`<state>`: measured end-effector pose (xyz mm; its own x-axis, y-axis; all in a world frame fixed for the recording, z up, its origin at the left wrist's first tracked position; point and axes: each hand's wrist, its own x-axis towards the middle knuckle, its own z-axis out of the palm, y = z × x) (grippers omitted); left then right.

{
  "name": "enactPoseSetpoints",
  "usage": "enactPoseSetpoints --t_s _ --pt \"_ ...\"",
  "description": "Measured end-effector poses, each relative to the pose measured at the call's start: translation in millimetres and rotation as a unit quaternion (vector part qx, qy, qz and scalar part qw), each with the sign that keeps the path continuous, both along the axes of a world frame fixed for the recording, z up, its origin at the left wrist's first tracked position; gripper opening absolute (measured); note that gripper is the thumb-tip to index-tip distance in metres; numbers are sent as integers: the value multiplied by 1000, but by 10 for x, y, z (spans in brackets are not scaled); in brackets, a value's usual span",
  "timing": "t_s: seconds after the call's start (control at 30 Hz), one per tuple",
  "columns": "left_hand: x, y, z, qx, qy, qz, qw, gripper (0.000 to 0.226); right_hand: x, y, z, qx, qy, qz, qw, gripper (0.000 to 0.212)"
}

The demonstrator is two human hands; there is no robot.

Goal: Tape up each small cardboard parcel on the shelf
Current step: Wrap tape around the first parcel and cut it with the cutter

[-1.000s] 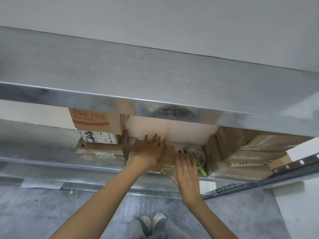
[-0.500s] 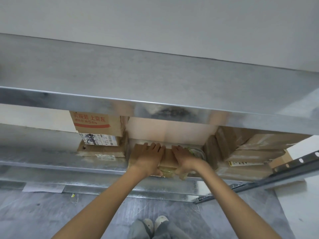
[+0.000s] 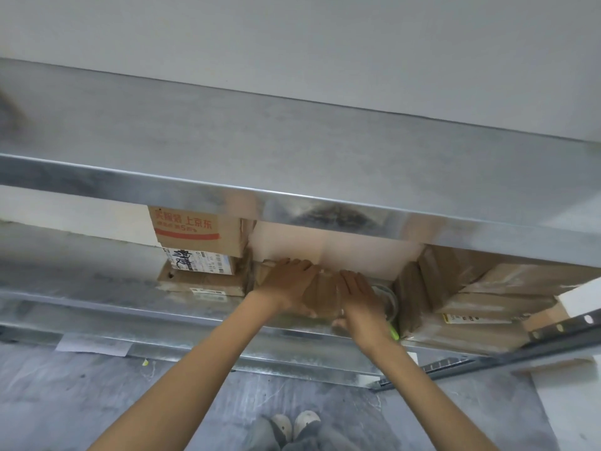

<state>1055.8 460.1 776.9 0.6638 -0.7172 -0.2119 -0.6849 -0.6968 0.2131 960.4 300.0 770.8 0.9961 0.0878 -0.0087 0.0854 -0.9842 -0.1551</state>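
left hand (image 3: 286, 284) and right hand (image 3: 359, 296), both open flat, press the parcel (image 3: 320, 292) lying between them, tape roll (image 3: 388, 299) just right.

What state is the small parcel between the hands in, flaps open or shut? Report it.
Shut: the left hand and right hand lie flat on top of the small parcel, with no flap standing up. Whether tape fully seals it cannot be told.

Plain grey wall (image 3: 292, 37) up top, shiny galvanized steel shelving (image 3: 292, 151) across the middle, scuffed grey concrete floor (image 3: 81, 402) below. Flat, dim lighting.
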Motion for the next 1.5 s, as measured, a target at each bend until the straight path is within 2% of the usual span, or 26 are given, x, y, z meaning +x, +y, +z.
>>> enactPoseSetpoints --t_s 0.13,0.23,0.37,0.43,0.57,0.67,0.73,0.8,0.87,0.93,0.97,1.03,1.13,1.23,1.3,1.4,1.5 --pt "0 -56 -92 125 -11 -16 992 118 -294 85 -240 -31 -11 -14 999 104" --pt "-48 -63 -182 89 44 12 995 119 -427 125 -333 -17 -14 5 1000 100" --pt "-133 -29 -250 62 27 27 997 114 -303 95 -237 -17 30 -42 999 90" --pt "-165 -8 -268 56 21 27 998 114 -69 14 -115 -25 93 -25 995 86" --pt "-221 30 -281 59 -27 10 998 114 437 -69 121 -36 296 20 954 109" --pt "-270 51 -292 59 -50 5 997 113 521 -222 204 18 364 46 930 103" --pt "-309 98 -339 40 -75 3 996 113 464 -296 249 77 361 22 929 101" --pt "-333 121 -323 22 -75 10 997 115 356 -287 236 95 318 12 943 96" --pt "-315 115 -235 17 -66 14 998 120 237 -226 201 64 239 12 969 92" --pt "-242 114 -110 4 -61 18 998 122 116 -167 173 18 109 29 993 93" --pt "-192 118 -66 1 -53 22 998 121 76 -156 128 -13 51 42 998 96" --pt "-115 105 0 7 -24 38 999 110 8 -115 18 -38 -4 32 999 103" --pt "-90 -2 -24 46 -28 46 997 78 -141 53 -157 -23 -3 -11 1000 103" --pt "-147 -66 -91 87 -23 46 995 83 -284 117 -209 -17 -27 -23 999 94" --pt "-171 -59 -130 89 -5 48 995 86 -227 72 -194 -7 -9 -34 999 88" --pt "-195 -37 -169 79 -1 56 995 87 137 8 -147 15 108 -49 993 97" --pt "-222 20 -169 44 9 51 998 82 479 -28 -49 48 232 -59 970 100"
